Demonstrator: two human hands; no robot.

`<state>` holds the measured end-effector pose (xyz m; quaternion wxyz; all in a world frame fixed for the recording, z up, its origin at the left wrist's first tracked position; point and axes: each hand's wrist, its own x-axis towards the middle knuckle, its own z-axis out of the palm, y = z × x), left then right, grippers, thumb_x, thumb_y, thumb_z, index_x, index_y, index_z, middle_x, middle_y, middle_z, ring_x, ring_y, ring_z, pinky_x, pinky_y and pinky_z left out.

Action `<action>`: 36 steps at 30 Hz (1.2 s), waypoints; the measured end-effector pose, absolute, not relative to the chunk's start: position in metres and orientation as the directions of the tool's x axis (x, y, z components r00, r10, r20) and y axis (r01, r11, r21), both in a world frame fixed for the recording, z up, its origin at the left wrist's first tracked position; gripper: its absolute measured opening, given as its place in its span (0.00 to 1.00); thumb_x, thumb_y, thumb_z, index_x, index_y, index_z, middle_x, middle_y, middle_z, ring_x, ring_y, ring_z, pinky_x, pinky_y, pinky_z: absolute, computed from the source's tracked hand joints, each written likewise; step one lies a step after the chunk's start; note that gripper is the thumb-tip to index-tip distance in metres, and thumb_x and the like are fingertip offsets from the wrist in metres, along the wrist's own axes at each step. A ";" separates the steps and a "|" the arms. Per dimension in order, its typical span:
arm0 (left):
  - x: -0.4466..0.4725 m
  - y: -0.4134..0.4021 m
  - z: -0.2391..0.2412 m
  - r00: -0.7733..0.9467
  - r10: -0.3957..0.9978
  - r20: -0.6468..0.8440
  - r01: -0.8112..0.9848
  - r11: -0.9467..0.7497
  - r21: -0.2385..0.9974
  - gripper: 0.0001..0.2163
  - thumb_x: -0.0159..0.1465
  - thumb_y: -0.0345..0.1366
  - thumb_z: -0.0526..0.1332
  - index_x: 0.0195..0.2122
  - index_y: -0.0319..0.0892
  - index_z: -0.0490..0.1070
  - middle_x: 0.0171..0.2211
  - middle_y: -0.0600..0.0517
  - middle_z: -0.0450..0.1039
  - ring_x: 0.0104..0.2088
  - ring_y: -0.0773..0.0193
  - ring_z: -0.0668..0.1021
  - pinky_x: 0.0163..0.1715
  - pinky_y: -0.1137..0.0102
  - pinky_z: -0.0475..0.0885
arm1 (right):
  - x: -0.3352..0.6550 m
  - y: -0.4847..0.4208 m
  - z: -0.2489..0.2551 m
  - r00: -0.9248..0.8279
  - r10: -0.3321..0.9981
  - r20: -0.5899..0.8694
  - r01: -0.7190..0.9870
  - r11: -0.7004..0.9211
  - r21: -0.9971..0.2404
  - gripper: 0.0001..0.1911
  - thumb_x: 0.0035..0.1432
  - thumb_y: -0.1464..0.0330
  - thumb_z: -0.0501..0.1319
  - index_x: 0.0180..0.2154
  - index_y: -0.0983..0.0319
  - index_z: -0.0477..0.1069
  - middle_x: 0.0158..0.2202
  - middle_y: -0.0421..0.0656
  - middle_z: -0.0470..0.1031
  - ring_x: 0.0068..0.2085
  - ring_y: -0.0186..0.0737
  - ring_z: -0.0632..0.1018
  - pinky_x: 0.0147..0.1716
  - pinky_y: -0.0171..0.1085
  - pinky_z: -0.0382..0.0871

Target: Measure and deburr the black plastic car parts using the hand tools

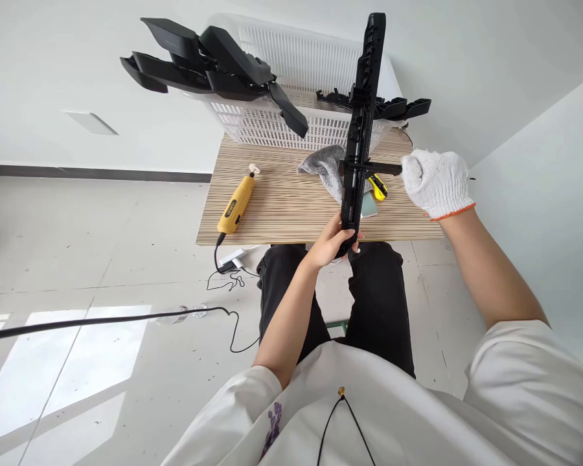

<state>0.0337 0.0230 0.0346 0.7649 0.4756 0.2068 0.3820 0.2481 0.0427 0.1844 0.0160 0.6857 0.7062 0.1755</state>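
Observation:
My bare left hand is closed round the lower end of a long black plastic part, held upright over the wooden table. My right hand, in a white knit glove, is closed on the outer end of a short black arm that sticks out sideways from the part. A grey cloth and a yellow utility knife lie on the table just behind the part.
A yellow rotary tool lies on the table's left, its cable trailing to the floor. A white lattice basket at the back holds more black plastic parts. A black cable crosses the floor.

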 end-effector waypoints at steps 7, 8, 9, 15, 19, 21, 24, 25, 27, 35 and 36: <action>0.033 0.023 0.034 0.619 0.784 0.045 -0.384 0.253 0.888 0.20 0.62 0.41 0.63 0.53 0.42 0.61 0.36 0.51 0.78 0.25 0.66 0.79 0.14 0.74 0.65 | 0.250 0.042 0.183 -0.056 0.963 0.263 0.958 -0.022 0.287 0.22 0.67 0.65 0.44 0.37 0.62 0.77 0.31 0.51 0.77 0.28 0.41 0.64 0.31 0.43 0.46; 0.033 0.023 0.034 0.619 0.784 0.046 -0.385 0.251 0.888 0.20 0.63 0.41 0.63 0.52 0.42 0.61 0.36 0.51 0.78 0.25 0.66 0.79 0.14 0.74 0.65 | 0.249 0.041 0.184 -0.058 0.962 0.265 0.961 -0.018 0.276 0.22 0.68 0.64 0.44 0.38 0.62 0.77 0.31 0.51 0.77 0.28 0.41 0.64 0.31 0.43 0.46; 0.033 0.023 0.034 0.619 0.784 0.049 -0.387 0.250 0.888 0.20 0.63 0.41 0.63 0.53 0.42 0.61 0.36 0.51 0.78 0.26 0.66 0.79 0.15 0.74 0.65 | 0.249 0.041 0.184 -0.066 0.962 0.266 0.964 -0.007 0.267 0.23 0.69 0.63 0.44 0.38 0.62 0.77 0.31 0.51 0.77 0.28 0.40 0.64 0.31 0.43 0.46; 0.034 0.023 0.032 0.623 0.781 0.047 -0.386 0.255 0.887 0.24 0.62 0.41 0.64 0.56 0.42 0.59 0.35 0.52 0.78 0.25 0.66 0.79 0.14 0.75 0.64 | 0.244 0.041 0.183 0.007 0.927 0.374 0.985 -0.071 0.157 0.32 0.72 0.52 0.42 0.24 0.60 0.70 0.22 0.47 0.70 0.26 0.38 0.63 0.30 0.41 0.45; 0.035 0.023 0.030 0.624 0.780 0.044 -0.382 0.255 0.888 0.23 0.63 0.41 0.64 0.56 0.42 0.60 0.35 0.52 0.78 0.25 0.66 0.79 0.15 0.75 0.64 | 0.249 0.043 0.181 -0.006 0.929 0.371 0.993 -0.039 0.113 0.26 0.72 0.60 0.44 0.26 0.60 0.69 0.23 0.46 0.70 0.27 0.40 0.66 0.31 0.41 0.47; 0.035 0.023 0.030 0.624 0.779 0.051 -0.386 0.252 0.887 0.22 0.63 0.41 0.64 0.55 0.42 0.60 0.36 0.52 0.78 0.26 0.66 0.79 0.16 0.75 0.64 | 0.250 0.041 0.182 0.008 0.932 0.361 0.995 -0.044 0.090 0.22 0.71 0.63 0.45 0.28 0.60 0.70 0.26 0.47 0.72 0.28 0.42 0.68 0.31 0.42 0.49; 0.035 0.023 0.030 0.628 0.775 0.064 -0.390 0.243 0.888 0.22 0.64 0.41 0.63 0.56 0.42 0.61 0.36 0.51 0.78 0.26 0.66 0.79 0.16 0.74 0.63 | 0.244 0.037 0.183 -0.012 0.916 0.400 0.995 0.051 -0.088 0.22 0.72 0.62 0.46 0.28 0.59 0.69 0.28 0.46 0.74 0.30 0.42 0.71 0.34 0.42 0.55; 0.035 0.024 0.030 0.631 0.773 0.067 -0.388 0.239 0.890 0.22 0.64 0.41 0.63 0.57 0.42 0.61 0.36 0.50 0.79 0.26 0.65 0.79 0.16 0.74 0.64 | 0.239 0.036 0.182 0.000 0.915 0.405 0.979 0.083 -0.187 0.23 0.72 0.59 0.47 0.27 0.59 0.69 0.28 0.46 0.74 0.31 0.41 0.72 0.35 0.42 0.58; 0.035 0.024 0.030 0.633 0.770 0.074 -0.386 0.232 0.893 0.25 0.63 0.41 0.62 0.59 0.40 0.61 0.37 0.49 0.79 0.27 0.64 0.80 0.16 0.73 0.64 | 0.227 0.034 0.176 0.058 0.937 0.344 0.923 0.082 -0.377 0.24 0.70 0.54 0.51 0.26 0.58 0.69 0.26 0.44 0.74 0.30 0.41 0.73 0.34 0.41 0.61; 0.031 0.024 0.029 0.675 0.737 0.041 -0.345 0.265 0.901 0.32 0.60 0.38 0.62 0.67 0.39 0.63 0.50 0.40 0.81 0.33 0.59 0.84 0.20 0.73 0.66 | 0.192 0.044 0.149 0.041 0.998 0.042 0.736 -0.002 -0.677 0.18 0.55 0.58 0.66 0.21 0.58 0.64 0.19 0.37 0.63 0.25 0.34 0.66 0.27 0.39 0.60; 0.031 0.024 0.030 0.666 0.745 0.046 -0.355 0.263 0.897 0.30 0.61 0.39 0.64 0.65 0.39 0.65 0.51 0.39 0.81 0.36 0.56 0.85 0.22 0.72 0.67 | 0.191 0.046 0.149 0.073 0.996 0.049 0.715 -0.018 -0.699 0.17 0.55 0.60 0.66 0.22 0.58 0.63 0.20 0.37 0.63 0.25 0.34 0.65 0.27 0.39 0.60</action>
